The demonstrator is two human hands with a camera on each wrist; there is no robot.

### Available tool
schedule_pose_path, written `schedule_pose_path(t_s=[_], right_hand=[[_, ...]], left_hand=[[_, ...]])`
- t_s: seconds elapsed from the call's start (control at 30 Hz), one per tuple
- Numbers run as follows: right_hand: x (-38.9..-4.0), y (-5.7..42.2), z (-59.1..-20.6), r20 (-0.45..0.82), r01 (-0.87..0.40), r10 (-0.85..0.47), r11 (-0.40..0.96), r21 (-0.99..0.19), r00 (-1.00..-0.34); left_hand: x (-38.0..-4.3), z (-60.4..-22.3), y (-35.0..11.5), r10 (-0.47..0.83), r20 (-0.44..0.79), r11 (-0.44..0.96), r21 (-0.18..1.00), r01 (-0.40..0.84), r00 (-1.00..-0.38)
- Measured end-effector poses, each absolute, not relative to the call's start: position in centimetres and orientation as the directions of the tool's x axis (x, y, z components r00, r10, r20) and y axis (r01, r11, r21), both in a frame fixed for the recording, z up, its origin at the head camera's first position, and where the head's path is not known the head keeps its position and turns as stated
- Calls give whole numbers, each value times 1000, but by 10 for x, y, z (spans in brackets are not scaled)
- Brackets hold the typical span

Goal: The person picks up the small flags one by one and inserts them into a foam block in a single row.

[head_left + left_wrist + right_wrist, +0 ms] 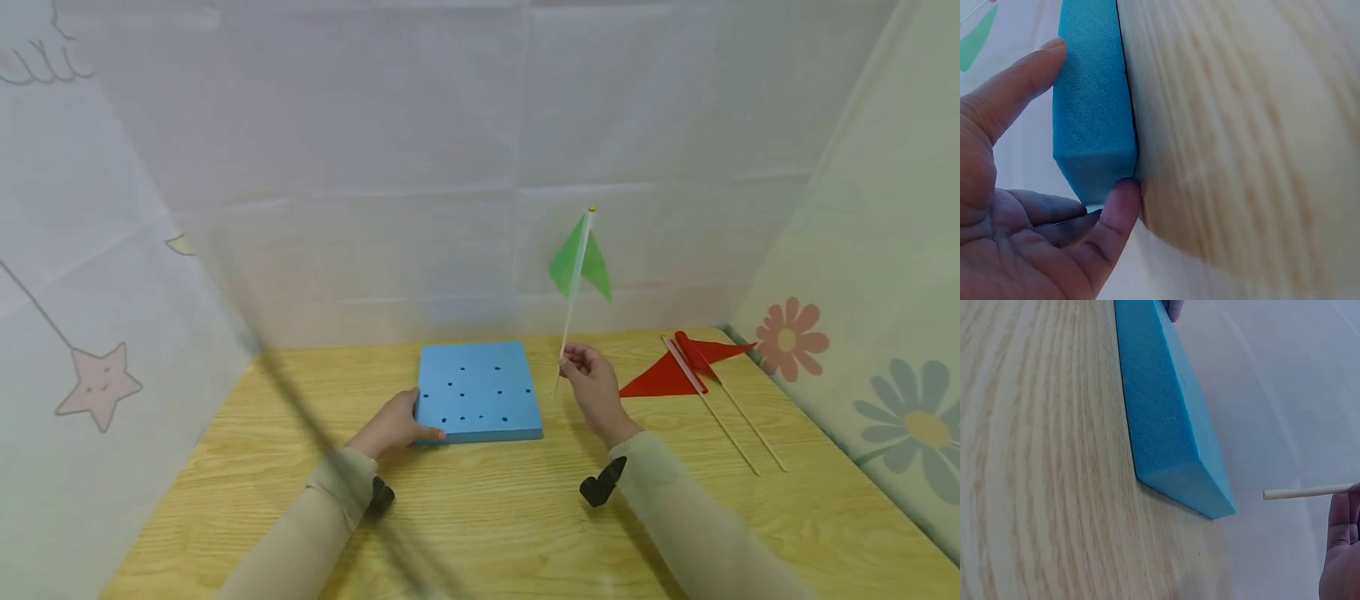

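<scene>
A flat blue foam block (480, 379) with several small dark holes in its top lies on the wooden table. At its near left corner my left hand (396, 423) grips it. The left wrist view shows the thumb on the block's (1092, 94) upper edge and the other fingers against its end. My right hand (594, 385) pinches the thin wooden stick of a green pennant flag (564, 271), just right of the block. The flag stands nearly upright, leaning slightly right at the top. In the right wrist view, the stick's bare lower end (1297, 493) points toward the block and is apart from it.
Two red pennant flags (663, 377) on wooden sticks lie overlapping on the table (480, 517) to the right. Pale fabric walls (420, 167) with printed flowers and stars enclose the back and sides. A blurred dark strip (300, 408) crosses the head view at left.
</scene>
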State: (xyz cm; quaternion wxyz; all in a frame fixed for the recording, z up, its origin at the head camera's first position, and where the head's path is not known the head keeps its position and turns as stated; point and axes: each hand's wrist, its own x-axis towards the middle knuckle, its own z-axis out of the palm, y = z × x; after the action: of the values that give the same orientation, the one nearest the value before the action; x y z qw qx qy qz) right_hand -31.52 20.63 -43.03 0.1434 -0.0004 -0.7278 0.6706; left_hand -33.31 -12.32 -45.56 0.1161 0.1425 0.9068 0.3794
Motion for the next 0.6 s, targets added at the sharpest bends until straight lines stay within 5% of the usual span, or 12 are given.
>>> schedule_pose_path(t_s=[0.6], right_hand=[[-324, 191, -439, 232, -210, 196, 126, -969, -953]], left_hand=[[-330, -455, -120, 331, -124, 636, 761, 124, -936]])
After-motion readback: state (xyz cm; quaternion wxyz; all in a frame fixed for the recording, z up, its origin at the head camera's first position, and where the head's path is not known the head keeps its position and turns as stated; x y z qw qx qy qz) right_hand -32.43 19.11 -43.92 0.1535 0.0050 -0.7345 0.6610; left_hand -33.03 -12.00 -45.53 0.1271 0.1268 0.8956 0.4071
